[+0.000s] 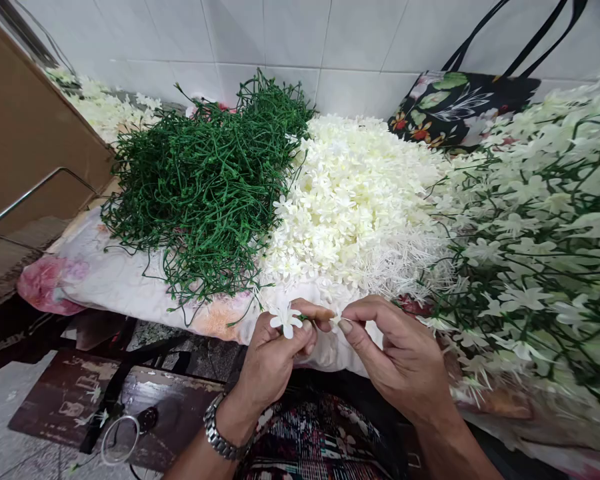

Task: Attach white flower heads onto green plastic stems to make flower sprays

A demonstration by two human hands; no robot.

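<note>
My left hand [285,343] is closed in a pinch, with a white artificial flower [287,320] showing at its fingertips. Facing it, my right hand [387,347] pinches a second small white blossom [336,322] between thumb and forefinger. The fingertips of both hands almost meet around that blossom, and the stem is mostly hidden by my fingers. Beyond my hands lie a heap of green plastic stems [210,173] on the left and a pile of loose white petals [350,193] in the middle. Thin white stamen pieces [405,263] lie at the pile's near right edge.
Stemmed white flowers [525,293] are heaped along the right. A floral bag [460,113] leans on the tiled wall [260,33]. A cardboard box [35,113] stands at the left. The patterned cloth [125,280] covers the work surface; a brown board [165,407] lies below.
</note>
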